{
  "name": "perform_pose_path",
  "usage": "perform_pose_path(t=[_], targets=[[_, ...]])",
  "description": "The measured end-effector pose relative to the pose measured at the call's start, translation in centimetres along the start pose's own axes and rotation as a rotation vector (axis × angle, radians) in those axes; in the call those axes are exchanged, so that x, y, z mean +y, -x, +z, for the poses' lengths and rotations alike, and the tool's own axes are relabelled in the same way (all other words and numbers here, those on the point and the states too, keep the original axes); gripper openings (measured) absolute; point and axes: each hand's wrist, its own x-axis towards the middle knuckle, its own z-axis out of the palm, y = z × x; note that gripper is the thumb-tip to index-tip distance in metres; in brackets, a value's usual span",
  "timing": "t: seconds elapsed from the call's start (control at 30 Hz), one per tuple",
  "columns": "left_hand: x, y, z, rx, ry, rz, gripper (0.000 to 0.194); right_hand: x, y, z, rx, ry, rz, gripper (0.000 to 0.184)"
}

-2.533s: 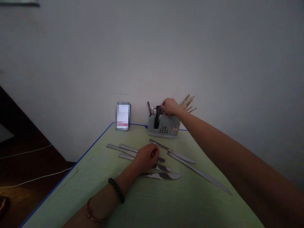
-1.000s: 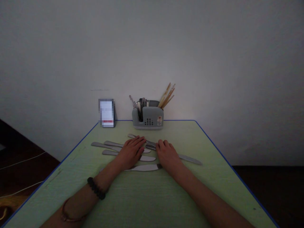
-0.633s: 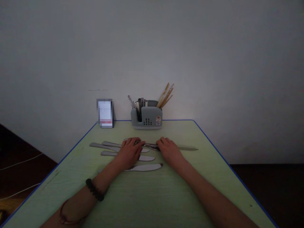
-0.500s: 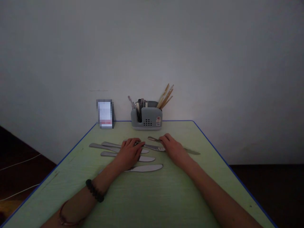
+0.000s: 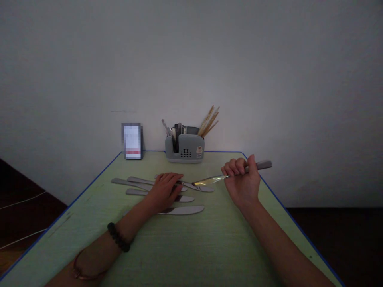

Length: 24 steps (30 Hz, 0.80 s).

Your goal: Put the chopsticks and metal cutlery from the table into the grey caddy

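My right hand (image 5: pixel 243 181) is closed around a table knife (image 5: pixel 211 181), lifted above the right part of the table. Its shiny blade points left and its handle sticks out to the right past my thumb. My left hand (image 5: pixel 166 191) lies palm down over several other table knives, fingers stretched out and pointing right. Among these, one knife (image 5: pixel 187 210) is nearest to me, and another knife (image 5: pixel 203 188) pokes out to the right from under my fingertips. Parts of the knives beneath my left hand are hidden.
A grey utensil holder (image 5: pixel 191 145) with cutlery and wooden chopsticks (image 5: pixel 209 121) stands at the back of the green, blue-edged table (image 5: pixel 197 255). A phone (image 5: pixel 132 141) with a blurred screen leans upright to its left. A pale wall (image 5: pixel 191 59) rises behind.
My right hand has gone from the holder to the table, picked up a knife and turned it, so its blade now points left. My left hand has flattened over the knives.
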Motion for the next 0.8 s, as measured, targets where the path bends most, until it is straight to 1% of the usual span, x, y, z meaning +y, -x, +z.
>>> perform_pose_path(t=[0.07,0.17,0.27,0.33,0.4,0.43,0.57,0.63,0.7,0.73,0.8], targets=[[0.5,-0.1,-0.5,-0.014,0.084,0.063,0.037,0.6,0.0,-0.3,0.034,-0.042,0.075,0.062],[1.3,-0.2,-1.2,-0.09,0.163,0.127,0.041,1.6,0.3,-0.5,0.046,0.048,0.096,0.059],[1.6,-0.3,-1.3,-0.168,0.163,0.101,0.033,2.3,0.7,-0.1,0.005,0.252,0.052,0.056],[1.5,-0.3,-1.1,-0.18,0.154,0.07,0.026,2.6,0.8,0.1,-0.029,0.35,0.046,0.054],[1.1,-0.3,-0.9,-0.134,0.176,0.02,0.022,2.7,0.7,0.0,-0.043,0.387,0.074,0.053],[0.9,-0.4,-0.8,-0.086,0.205,-0.023,0.022,2.7,0.6,-0.1,-0.036,0.394,0.093,0.051],[0.2,-0.7,-0.9,0.113,0.36,-0.254,0.024,2.0,-0.2,-1.1,0.049,0.413,0.13,0.035],[-0.1,-0.9,-1.1,0.189,0.408,-0.371,0.025,1.4,-0.6,-1.7,0.054,0.421,0.144,0.032],[-0.5,-1.1,-1.3,0.254,0.445,-0.46,0.026,0.8,-0.9,-2.3,-0.012,0.482,0.181,0.031],[-0.8,-1.1,-1.4,0.276,0.458,-0.485,0.027,0.6,-0.9,-2.6,-0.07,0.559,0.204,0.03],[-1.3,-1.1,-1.5,0.294,0.467,-0.503,0.029,0.4,-0.9,-3.1,-0.214,0.795,0.248,0.029]])
